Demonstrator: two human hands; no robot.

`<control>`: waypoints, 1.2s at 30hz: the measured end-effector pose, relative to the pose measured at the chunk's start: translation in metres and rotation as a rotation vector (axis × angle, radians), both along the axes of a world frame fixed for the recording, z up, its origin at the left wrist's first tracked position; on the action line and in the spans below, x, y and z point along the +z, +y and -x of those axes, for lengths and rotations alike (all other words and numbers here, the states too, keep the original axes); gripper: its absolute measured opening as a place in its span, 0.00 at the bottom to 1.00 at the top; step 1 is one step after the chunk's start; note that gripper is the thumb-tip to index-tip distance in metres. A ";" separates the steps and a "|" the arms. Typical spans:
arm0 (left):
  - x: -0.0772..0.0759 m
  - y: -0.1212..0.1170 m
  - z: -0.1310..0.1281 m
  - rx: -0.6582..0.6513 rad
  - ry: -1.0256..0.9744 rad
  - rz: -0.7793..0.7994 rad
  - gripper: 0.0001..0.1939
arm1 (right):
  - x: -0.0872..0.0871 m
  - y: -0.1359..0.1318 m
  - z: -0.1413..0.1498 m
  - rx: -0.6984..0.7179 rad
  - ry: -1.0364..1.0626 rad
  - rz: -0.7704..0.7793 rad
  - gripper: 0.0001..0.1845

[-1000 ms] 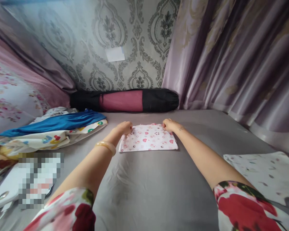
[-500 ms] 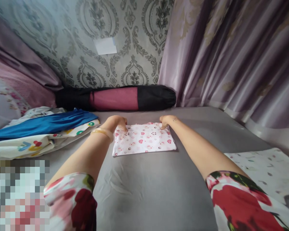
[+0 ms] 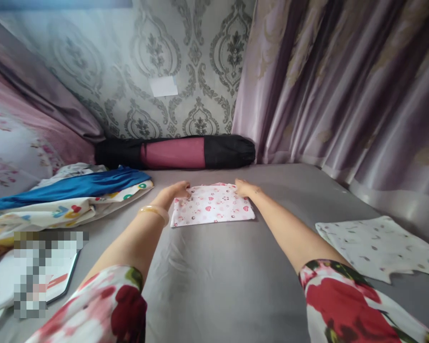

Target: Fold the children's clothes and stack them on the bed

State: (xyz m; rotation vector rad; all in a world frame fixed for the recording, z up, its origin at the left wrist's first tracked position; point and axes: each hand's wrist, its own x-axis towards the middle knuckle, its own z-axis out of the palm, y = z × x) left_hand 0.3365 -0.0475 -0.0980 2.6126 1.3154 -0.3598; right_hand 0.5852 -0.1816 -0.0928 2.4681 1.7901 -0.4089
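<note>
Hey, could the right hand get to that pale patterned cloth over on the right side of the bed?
Probably yes: the cloth lies beside the right forearm, with nothing on top of it. The right hand is at the heart-print fabric, so it would likely need to draw back.

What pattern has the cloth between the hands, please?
The cloth has red hearts and flowers on white; head view.

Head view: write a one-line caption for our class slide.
Left hand and right hand at the far corners of a heart-patterned white cloth on a grey sheet.
</note>
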 end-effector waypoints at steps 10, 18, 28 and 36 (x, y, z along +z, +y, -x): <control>0.040 -0.049 0.016 0.033 -0.104 -0.217 0.18 | 0.025 -0.048 -0.003 0.038 0.065 -0.285 0.17; 0.116 -0.057 0.032 0.022 -0.252 -0.355 0.17 | 0.089 -0.063 -0.018 0.180 0.084 -0.532 0.16; 0.044 -0.091 0.067 -0.180 -0.345 -0.448 0.17 | 0.030 -0.112 -0.007 0.423 0.116 -0.682 0.23; -0.001 -0.135 0.094 -0.236 -0.437 -0.383 0.21 | -0.008 -0.153 0.001 0.502 0.107 -0.643 0.29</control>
